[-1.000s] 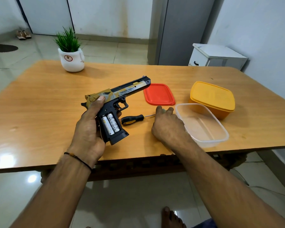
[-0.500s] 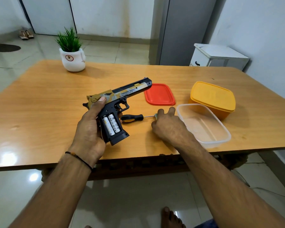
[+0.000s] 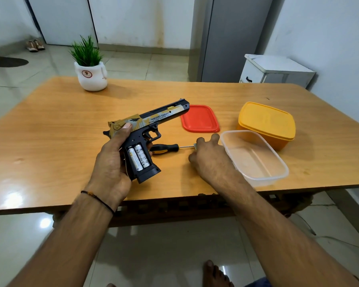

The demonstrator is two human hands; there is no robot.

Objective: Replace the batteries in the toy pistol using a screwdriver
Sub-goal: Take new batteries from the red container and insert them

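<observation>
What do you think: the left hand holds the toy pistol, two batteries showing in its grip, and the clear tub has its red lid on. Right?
Not quite. In the head view the clear tub is open; the red lid lies flat on the table, apart from it. The left hand does hold the toy pistol, two batteries showing in its grip.

The slide of the toy pistol (image 3: pixel 153 119) bears "DESERT EAGLE" in dark capitals, with a smaller line beneath reading "SOUND-LIGHT ELECTRIC TOY"; both lines stand just past the tip of the thumb (image 3: pixel 126 126) of the left hand (image 3: pixel 110 162), toward the muzzle; a "+" sign shows at the lower end of the two batteries (image 3: pixel 138 156) in the open grip, below that thumb; the batteries' own small symbols are too fine to read; the round red emblem on the white pot (image 3: pixel 91 76), well beyond the fingers, is illegible.
</observation>
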